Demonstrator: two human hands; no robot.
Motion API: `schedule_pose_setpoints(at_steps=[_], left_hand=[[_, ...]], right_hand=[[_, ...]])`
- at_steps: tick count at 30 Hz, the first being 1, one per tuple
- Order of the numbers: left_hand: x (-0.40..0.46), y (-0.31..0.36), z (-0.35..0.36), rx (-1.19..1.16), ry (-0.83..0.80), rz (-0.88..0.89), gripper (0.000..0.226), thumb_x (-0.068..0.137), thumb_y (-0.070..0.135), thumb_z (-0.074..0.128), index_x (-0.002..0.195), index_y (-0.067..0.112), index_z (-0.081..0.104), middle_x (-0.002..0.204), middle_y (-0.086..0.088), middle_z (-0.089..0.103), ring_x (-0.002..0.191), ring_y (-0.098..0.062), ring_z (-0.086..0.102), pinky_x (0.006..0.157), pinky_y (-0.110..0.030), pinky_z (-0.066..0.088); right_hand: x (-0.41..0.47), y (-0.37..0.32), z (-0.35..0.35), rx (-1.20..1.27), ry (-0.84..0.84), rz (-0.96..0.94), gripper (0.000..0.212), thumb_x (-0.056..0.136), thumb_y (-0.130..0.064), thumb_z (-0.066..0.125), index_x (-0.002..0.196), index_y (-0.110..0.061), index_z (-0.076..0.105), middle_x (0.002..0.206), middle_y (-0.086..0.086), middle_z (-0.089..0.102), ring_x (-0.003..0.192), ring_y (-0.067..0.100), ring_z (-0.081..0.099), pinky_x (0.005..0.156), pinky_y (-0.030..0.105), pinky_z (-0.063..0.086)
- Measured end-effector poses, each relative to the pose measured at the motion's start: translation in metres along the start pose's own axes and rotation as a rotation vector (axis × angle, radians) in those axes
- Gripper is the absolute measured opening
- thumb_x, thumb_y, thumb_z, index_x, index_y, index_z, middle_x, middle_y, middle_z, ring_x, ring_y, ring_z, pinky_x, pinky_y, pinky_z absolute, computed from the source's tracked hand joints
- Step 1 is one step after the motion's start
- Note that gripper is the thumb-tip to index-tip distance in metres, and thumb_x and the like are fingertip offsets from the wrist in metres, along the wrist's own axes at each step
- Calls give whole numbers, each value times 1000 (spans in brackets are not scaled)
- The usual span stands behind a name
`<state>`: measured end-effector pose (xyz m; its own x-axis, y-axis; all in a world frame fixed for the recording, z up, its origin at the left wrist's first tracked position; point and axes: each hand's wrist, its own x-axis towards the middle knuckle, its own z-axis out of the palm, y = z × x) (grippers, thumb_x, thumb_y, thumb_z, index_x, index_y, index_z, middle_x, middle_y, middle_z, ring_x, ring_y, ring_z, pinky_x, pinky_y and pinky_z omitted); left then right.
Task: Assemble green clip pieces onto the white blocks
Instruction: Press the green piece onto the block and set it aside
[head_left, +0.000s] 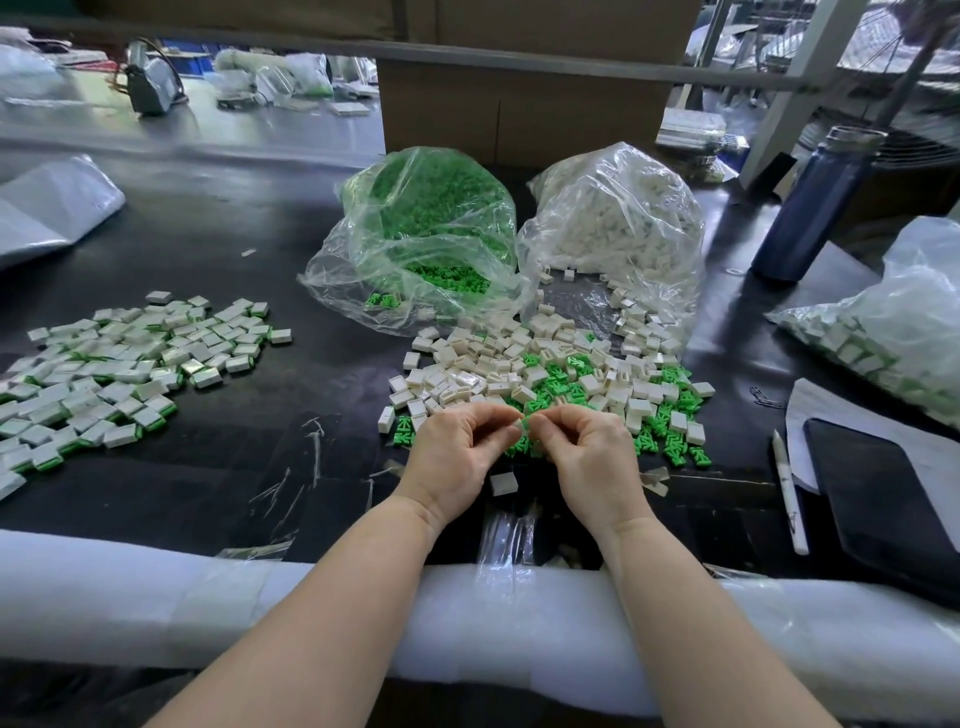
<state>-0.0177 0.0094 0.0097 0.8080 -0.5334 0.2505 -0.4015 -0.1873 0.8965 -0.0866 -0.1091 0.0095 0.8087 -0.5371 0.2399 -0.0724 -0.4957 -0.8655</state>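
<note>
Head: green clip (525, 422) between hands.

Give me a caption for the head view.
Both hands pinch a green clip over mixed loose parts.

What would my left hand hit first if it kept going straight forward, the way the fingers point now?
Likely the mixed pile of white blocks and green clips lying just beyond the left hand, though depth is hard to judge from this view.

Green clip pieces (558, 387) scattered among white blocks (470, 364), perhaps loose
</note>
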Motion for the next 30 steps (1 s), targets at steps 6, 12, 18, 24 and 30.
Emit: schedule_pose_setpoints(at_steps=[6,12,18,24,30], left_hand=[[0,0,0,-135,-2,-42,11,82,7,68,91,13,69,88,-5,71,85,-15,67,83,-21,52],[-1,0,-2,-83,-32,-41,7,82,9,68,89,8,69,84,-8,69,80,-22,65,81,-33,54],[-2,4,-4,-208,-19,-78,7,83,2,65,86,9,66,78,-4,64,74,-14,58,73,-21,50],[-3,8,-5,-232,-37,-32,9,80,9,69,81,18,67,98,0,54,77,-11,52,71,-18,48],[-3,8,-4,-220,-53,-33,17,79,6,69,80,22,66,102,-4,49,79,-16,48,71,-17,46]], right_hand=[[0,-6,-2,213,-23,34,13,89,-12,62,78,-15,67,71,3,68,64,11,62,62,26,53],[-1,-6,-3,228,-45,-7,19,83,-5,68,71,-20,65,68,2,67,61,10,62,61,22,53],[-1,-6,-1,268,-89,-7,8,86,-13,65,78,-13,64,74,9,67,69,18,62,64,31,54],[-3,-12,-2,500,-268,116,18,90,-23,55,81,-15,69,72,1,70,67,12,66,58,21,53],[-3,-11,-5,547,-301,150,15,90,-16,58,84,-10,70,69,-1,70,67,10,66,60,18,52]])
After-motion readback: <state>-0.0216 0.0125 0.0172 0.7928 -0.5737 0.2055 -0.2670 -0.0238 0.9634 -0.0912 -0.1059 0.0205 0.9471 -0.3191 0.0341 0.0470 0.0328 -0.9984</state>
